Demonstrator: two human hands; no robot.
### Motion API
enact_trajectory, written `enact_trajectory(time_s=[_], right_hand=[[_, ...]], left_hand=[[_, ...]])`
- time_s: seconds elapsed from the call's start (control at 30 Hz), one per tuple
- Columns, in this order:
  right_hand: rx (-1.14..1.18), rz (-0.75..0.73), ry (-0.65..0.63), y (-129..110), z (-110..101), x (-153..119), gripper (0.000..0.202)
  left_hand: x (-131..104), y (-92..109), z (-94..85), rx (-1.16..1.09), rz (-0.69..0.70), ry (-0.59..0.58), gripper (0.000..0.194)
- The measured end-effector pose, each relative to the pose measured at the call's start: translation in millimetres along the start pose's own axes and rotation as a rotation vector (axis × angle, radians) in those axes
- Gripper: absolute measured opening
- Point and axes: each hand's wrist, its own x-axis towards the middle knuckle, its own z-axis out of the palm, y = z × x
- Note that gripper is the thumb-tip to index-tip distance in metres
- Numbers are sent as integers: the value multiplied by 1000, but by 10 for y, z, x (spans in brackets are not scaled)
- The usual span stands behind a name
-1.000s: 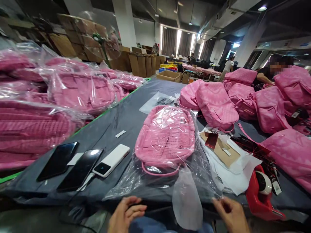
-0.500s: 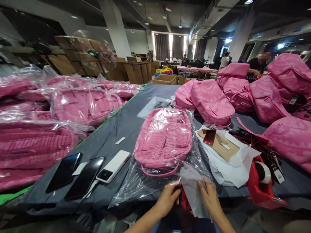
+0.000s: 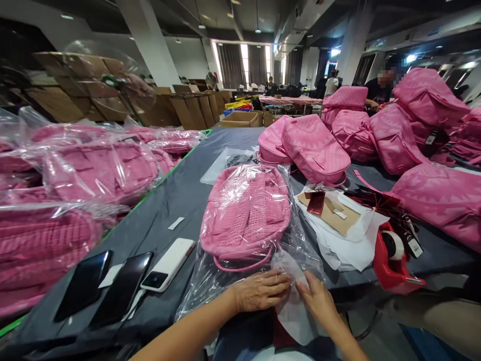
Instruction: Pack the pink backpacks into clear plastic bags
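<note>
Head view, pink backpack [image 3: 246, 213] inside plastic bag [image 3: 210, 281]

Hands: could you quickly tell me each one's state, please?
Left hand: open, flat on the bag.
Right hand: fingers on the bag's flap; grip unclear.
</note>
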Motion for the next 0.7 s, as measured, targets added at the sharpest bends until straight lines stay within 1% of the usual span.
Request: enact_trajectory(time_s=[0.07,0.1,0.17,0.23,0.3,0.37,0.43,0.47,0.5,0.53,0.6,0.63,0.67,0.7], right_hand=[[48,48,-57,-23,-104,-52,56],[51,69,-63,-41,-139,-85,54],[2,89,-23,-80,-152,-164,46],[-73,103,36,-93,-76,-265,37],[-96,108,106,-45,54,-393,32],[-39,84,163,56,159,-540,30],[16,54,140,146,147,-674,23],[22,26,128,161,77,-720,20],[12,-14,152,144,-34,-744,21],[-17,-73,222,94,-176,-740,22],[-90,-257,485,-87,-489,-641,18],[-155,-372,597,-199,-622,-551,21],[-229,-489,646,-310,-717,-440,30],[-332,-590,618,-411,-769,-312,36]], left_hand=[[18,-26,32,-39,9,55,25],[26,-26,53,-53,4,83,23],[47,-18,87,-58,15,96,22],[78,-13,98,-45,56,54,23],[114,-15,80,-35,87,7,24],[145,-17,35,-36,72,9,24],[170,-16,-25,-39,27,51,25],[183,-14,-55,-42,6,79,24],[200,-12,-83,-50,-9,105,23],[220,-11,-107,-63,-18,130,21],[276,-15,-141,-95,-28,183,17],[307,-19,-153,-106,-26,210,15],[338,-25,-167,-109,-23,235,14],[365,-31,-184,-104,-20,250,13]])
